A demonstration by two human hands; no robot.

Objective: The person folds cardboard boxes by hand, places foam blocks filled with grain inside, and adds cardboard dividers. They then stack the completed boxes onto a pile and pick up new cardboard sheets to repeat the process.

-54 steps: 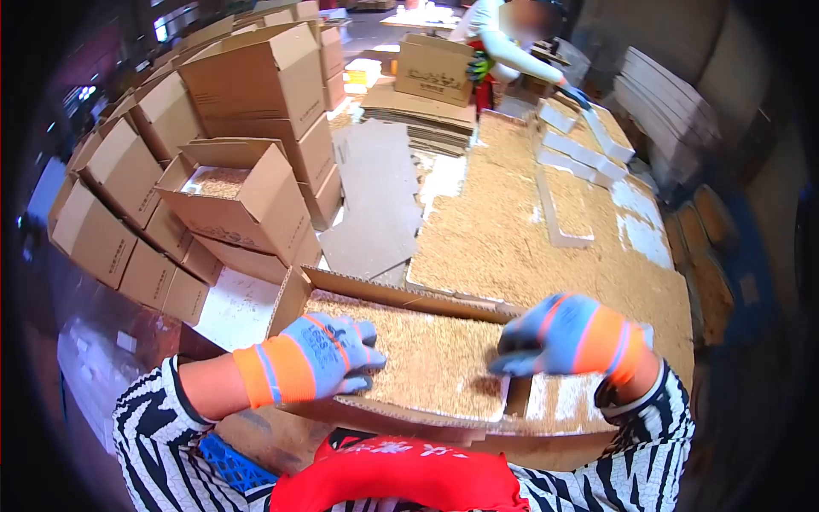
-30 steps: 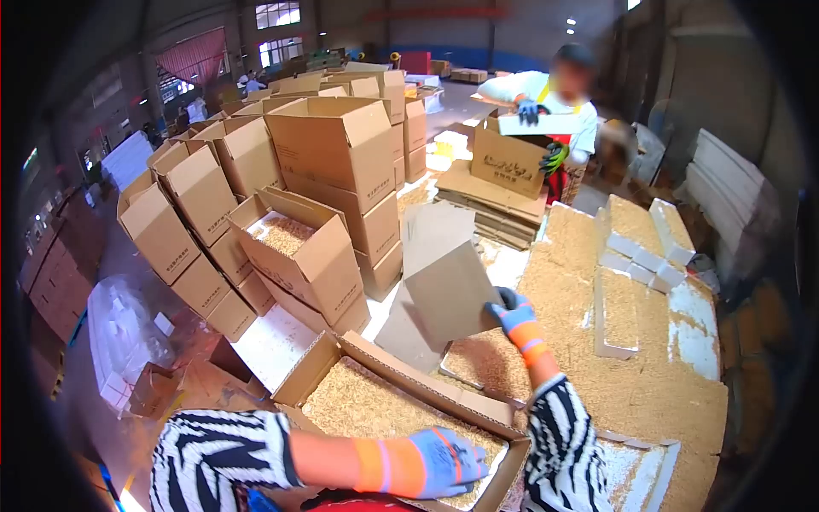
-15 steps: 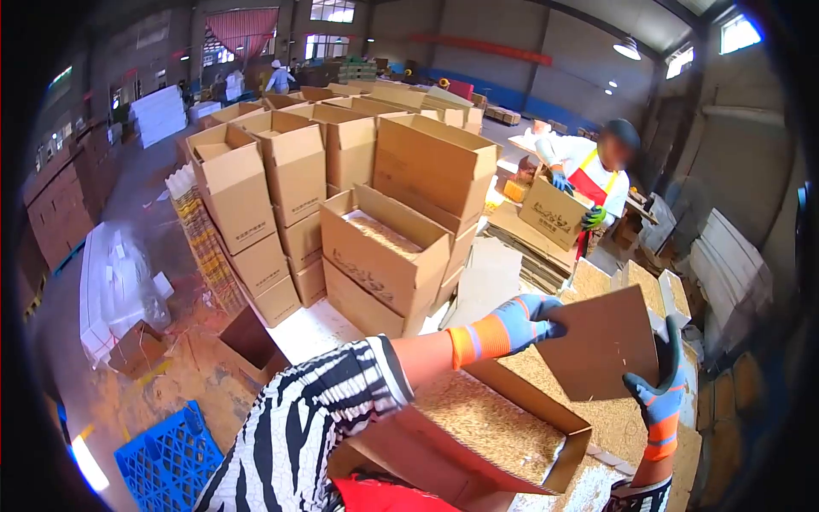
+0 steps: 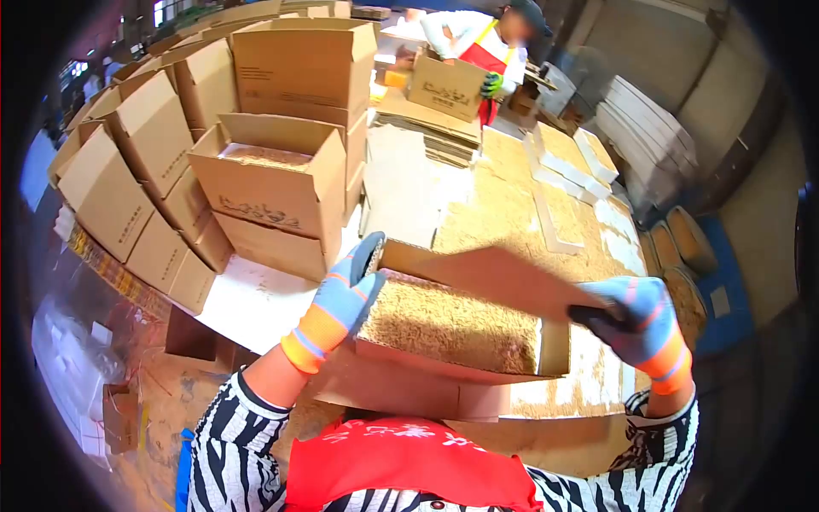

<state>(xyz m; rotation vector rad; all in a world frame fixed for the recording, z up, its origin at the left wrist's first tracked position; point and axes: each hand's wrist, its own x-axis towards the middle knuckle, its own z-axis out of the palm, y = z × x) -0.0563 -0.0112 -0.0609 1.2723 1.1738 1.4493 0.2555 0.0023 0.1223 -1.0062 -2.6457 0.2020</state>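
Left hand [image 4: 341,303] and right hand [image 4: 640,320] grip a cardboard sheet [image 4: 495,277] by its ends over a full box [image 4: 426,365]. Tilting it may spill grain [image 4: 444,324].

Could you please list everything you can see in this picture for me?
open box: one, brown, full of tan loose fill, right in front
cardboard sheet: one, brown, held over the open box
stacked boxes: many, brown, left side
flat cardboard pile: one, brown, far end of the table
table: one, white where bare, mostly under tan fill
white strips: several, far right of the table
co-worker: one, white sleeves, red apron, far end
left hand: blue and orange glove, against the sheet's left end
right hand: same glove, fingers gripping the sheet's right end
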